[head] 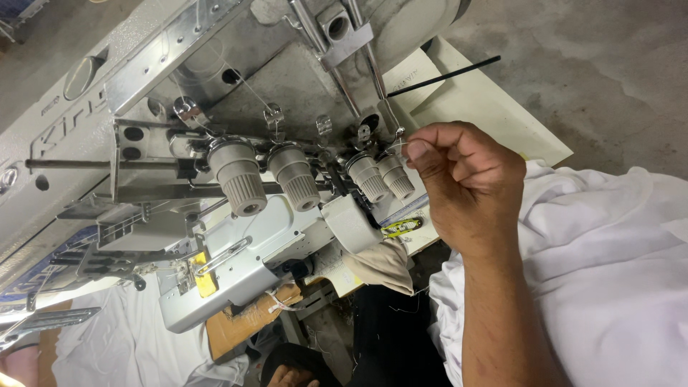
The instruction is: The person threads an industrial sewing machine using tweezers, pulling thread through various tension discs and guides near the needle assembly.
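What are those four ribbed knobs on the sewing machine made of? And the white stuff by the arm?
The four ribbed knobs look like grey plastic: dull, matte, with moulded ridges and no shine, though painted metal can't be ruled out. The sewing machine body around them looks like painted metal, speckled grey, with shiny bare steel rods. The white stuff is cloth, probably woven cotton or a blend: it lies in soft folds and wrinkles.

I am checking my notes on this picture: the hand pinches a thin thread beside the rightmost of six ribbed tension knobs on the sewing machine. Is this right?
Not quite. The head view shows four ribbed tension knobs, not six. The rest holds: the hand pinches a thin thread beside the rightmost knob on the sewing machine.
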